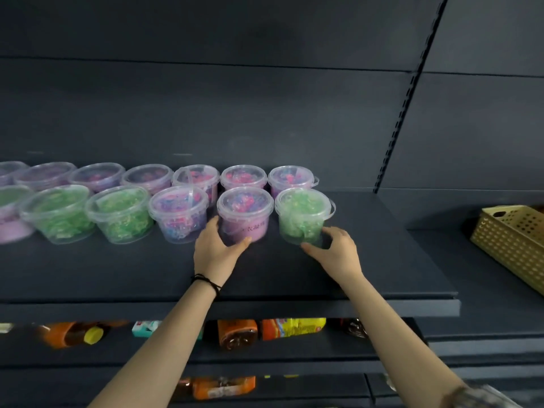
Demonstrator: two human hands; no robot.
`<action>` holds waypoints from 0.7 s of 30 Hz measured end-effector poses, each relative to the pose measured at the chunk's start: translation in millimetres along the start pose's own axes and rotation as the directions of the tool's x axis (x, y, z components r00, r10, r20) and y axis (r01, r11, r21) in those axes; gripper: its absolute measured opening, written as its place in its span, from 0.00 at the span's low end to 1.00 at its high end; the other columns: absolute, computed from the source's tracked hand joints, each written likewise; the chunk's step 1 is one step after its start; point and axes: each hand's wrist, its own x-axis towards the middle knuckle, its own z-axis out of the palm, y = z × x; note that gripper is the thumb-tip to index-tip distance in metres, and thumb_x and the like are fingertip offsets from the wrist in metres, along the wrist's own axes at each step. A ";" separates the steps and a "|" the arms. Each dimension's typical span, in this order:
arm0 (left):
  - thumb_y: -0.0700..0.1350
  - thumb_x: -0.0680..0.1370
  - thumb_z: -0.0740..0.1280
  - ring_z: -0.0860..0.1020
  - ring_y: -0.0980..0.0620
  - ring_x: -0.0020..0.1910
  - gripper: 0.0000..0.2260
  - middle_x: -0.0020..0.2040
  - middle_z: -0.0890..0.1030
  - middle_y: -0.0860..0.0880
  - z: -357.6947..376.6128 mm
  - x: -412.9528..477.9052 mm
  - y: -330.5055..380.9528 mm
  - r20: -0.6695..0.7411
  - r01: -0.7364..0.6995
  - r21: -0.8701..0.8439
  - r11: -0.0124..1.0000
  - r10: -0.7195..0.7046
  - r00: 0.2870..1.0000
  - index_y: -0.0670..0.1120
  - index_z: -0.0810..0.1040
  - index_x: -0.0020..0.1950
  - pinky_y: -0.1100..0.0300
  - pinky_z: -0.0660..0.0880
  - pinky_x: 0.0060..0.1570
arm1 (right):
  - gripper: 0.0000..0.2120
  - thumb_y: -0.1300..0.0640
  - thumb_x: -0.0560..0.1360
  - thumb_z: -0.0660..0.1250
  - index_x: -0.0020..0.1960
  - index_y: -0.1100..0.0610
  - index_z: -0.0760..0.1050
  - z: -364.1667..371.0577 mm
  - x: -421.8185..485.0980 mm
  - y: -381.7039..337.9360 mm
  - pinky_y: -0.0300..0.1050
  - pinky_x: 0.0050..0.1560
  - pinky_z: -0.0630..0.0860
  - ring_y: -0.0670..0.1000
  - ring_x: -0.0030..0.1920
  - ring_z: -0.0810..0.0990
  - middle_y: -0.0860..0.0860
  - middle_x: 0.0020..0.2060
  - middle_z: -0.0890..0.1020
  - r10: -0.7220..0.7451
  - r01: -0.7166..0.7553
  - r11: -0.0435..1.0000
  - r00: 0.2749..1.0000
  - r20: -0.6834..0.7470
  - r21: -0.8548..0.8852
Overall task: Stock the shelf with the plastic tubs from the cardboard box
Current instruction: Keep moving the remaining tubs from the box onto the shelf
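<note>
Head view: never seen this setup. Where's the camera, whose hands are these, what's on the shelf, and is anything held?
There is no machine here: a person works with two bare hands. The single picture comes from a camera worn on the head, looking forward and down. On the dark grey shelf stand two rows of clear lidded plastic tubs with pink-purple or green filling. The left hand curls round the pink-filled clear plastic tub. The right hand curls round the base of the green-filled clear plastic tub at the row's end. Both tubs stand on the shelf. A yellow perforated plastic basket sits further right. The cardboard box is out of view.
</note>
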 end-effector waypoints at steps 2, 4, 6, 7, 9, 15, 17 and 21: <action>0.55 0.70 0.74 0.73 0.46 0.63 0.33 0.63 0.75 0.47 -7.3 -18.3 3.8 -0.052 0.060 0.025 0.998 -0.058 0.997 0.46 0.68 0.70 0.46 0.70 0.63 | 0.27 0.50 0.70 0.75 0.65 0.58 0.74 -11.4 -18.5 6.6 0.37 0.58 0.66 0.51 0.63 0.73 0.53 0.62 0.76 -0.028 0.030 0.997 0.999 -0.027 0.072; 0.56 0.71 0.72 0.74 0.48 0.60 0.27 0.58 0.77 0.50 -15.2 -42.3 9.9 -0.082 0.030 0.014 0.999 -0.029 0.996 0.47 0.72 0.65 0.45 0.71 0.62 | 0.27 0.51 0.71 0.75 0.66 0.56 0.73 -24.3 -43.4 10.7 0.35 0.56 0.65 0.47 0.60 0.74 0.51 0.61 0.77 -0.040 0.052 0.990 0.994 -0.097 0.132; 0.56 0.72 0.72 0.76 0.49 0.57 0.21 0.52 0.77 0.53 -22.7 -70.9 19.5 -0.111 -0.020 -0.014 1.000 0.019 0.994 0.47 0.75 0.60 0.46 0.72 0.60 | 0.26 0.51 0.71 0.74 0.66 0.54 0.72 -39.7 -74.7 11.0 0.37 0.58 0.67 0.45 0.61 0.73 0.47 0.59 0.77 -0.042 0.070 0.978 0.989 -0.139 0.198; 0.56 0.72 0.72 0.77 0.50 0.55 0.19 0.51 0.77 0.54 -25.4 -85.8 25.2 -0.117 -0.047 -0.020 0.999 0.044 0.992 0.47 0.76 0.58 0.47 0.73 0.59 | 0.26 0.51 0.71 0.74 0.67 0.53 0.72 -47.9 -91.6 10.8 0.38 0.59 0.68 0.45 0.61 0.73 0.46 0.59 0.76 -0.044 0.077 0.970 0.988 -0.147 0.231; 0.56 0.73 0.71 0.77 0.51 0.54 0.16 0.51 0.78 0.54 -26.7 -120.1 34.9 -0.089 -0.099 0.001 0.995 0.098 0.991 0.49 0.77 0.56 0.47 0.73 0.58 | 0.27 0.51 0.71 0.74 0.67 0.52 0.71 -65.1 -128.7 12.9 0.39 0.58 0.70 0.44 0.60 0.74 0.44 0.59 0.76 -0.046 0.084 0.960 0.988 -0.146 0.267; 0.55 0.73 0.70 0.76 0.53 0.54 0.16 0.54 0.78 0.54 3.1 -225.3 47.4 0.071 -0.204 0.019 0.979 0.202 0.977 0.50 0.78 0.58 0.52 0.74 0.55 | 0.26 0.51 0.71 0.74 0.66 0.46 0.69 -116.9 -231.2 43.5 0.29 0.52 0.72 0.37 0.55 0.75 0.40 0.56 0.77 -0.045 0.074 0.951 0.994 -0.102 0.301; 0.56 0.73 0.70 0.75 0.55 0.54 0.18 0.55 0.77 0.54 24.7 -261.6 43.9 0.157 -0.214 0.033 0.976 0.206 0.966 0.50 0.76 0.60 0.59 0.72 0.51 | 0.26 0.51 0.71 0.75 0.64 0.42 0.68 -130.5 -259.5 67.8 0.28 0.52 0.73 0.36 0.55 0.75 0.37 0.54 0.76 -0.048 0.063 0.956 0.997 -0.058 0.286; 0.55 0.73 0.71 0.75 0.56 0.53 0.20 0.55 0.76 0.56 81.7 -331.1 18.7 0.342 -0.165 0.031 0.986 0.144 0.928 0.51 0.74 0.63 0.61 0.72 0.49 | 0.26 0.54 0.69 0.76 0.63 0.44 0.68 -143.9 -302.9 142.4 0.30 0.52 0.73 0.39 0.53 0.76 0.41 0.53 0.78 -0.038 0.040 0.985 0.999 -0.012 0.166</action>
